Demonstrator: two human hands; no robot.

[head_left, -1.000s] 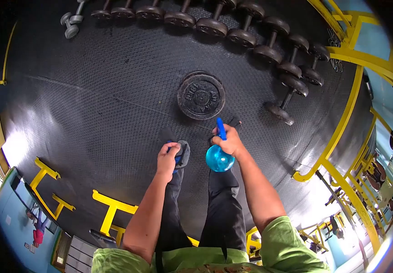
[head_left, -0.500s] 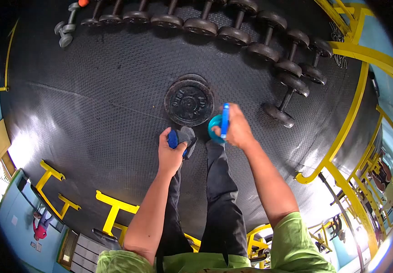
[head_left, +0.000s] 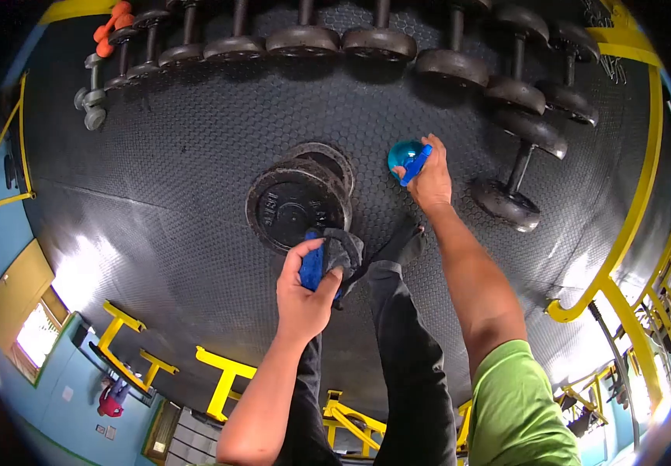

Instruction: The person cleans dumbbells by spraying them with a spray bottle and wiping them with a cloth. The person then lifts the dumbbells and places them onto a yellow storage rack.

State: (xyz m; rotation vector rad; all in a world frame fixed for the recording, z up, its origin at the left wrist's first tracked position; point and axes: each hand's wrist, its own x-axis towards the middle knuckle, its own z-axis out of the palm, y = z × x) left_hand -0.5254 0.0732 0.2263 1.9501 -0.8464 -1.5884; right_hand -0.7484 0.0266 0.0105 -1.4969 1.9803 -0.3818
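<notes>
My left hand (head_left: 304, 299) is closed around a blue and dark grey cloth (head_left: 343, 255), bunched up near my shins. Just beyond it, a round black weight plate (head_left: 293, 208) with raised lettering sits above another black disc, partly hidden under it. Whether they are stacked plates or one upright weight, I cannot tell. My right hand (head_left: 433, 175) grips a spray bottle by its blue spray head, with the teal body (head_left: 404, 158) below, over the floor right of the plate.
Black dumbbells (head_left: 378, 43) line the far side, curving down to a dumbbell (head_left: 506, 203) at right. Small grey (head_left: 93, 101) and orange dumbbells (head_left: 110, 31) lie far left. A yellow frame (head_left: 623, 225) bounds the right. Yellow machine legs (head_left: 223, 373) stand near my feet.
The spray bottle in my right hand has moved forward and to the right. My left hand with the cloth has shifted slightly right and down. The view has tilted, showing the plate's side.
</notes>
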